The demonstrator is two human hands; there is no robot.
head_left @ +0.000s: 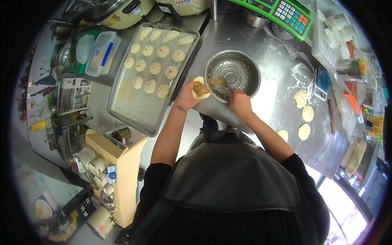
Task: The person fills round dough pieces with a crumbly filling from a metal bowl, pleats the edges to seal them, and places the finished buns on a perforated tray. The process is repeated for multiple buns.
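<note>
My left hand [187, 95] holds a round dough wrapper [195, 79] in its palm, with a mound of brown minced filling [200, 88] on it. Just to the right stands a steel mixing bowl [255, 65] with ridged rings in its base and smears of filling on its wall. Over the bowl's near rim, my right hand [240, 102] is closed round a filling spreader, mostly hidden by the fingers. Its filling-covered end [221, 81] seems to lie inside the bowl at the left. Flat dough wrappers [307, 114] rest on the steel table to the right.
Left of my hands lies a perforated metal tray [134, 107] bearing several shaped buns. A lidded plastic box [102, 53] stands beyond it. On the right are a small digital scale [321, 83] and a rolling pin [331, 116]; a green scale [281, 14] stands at the back.
</note>
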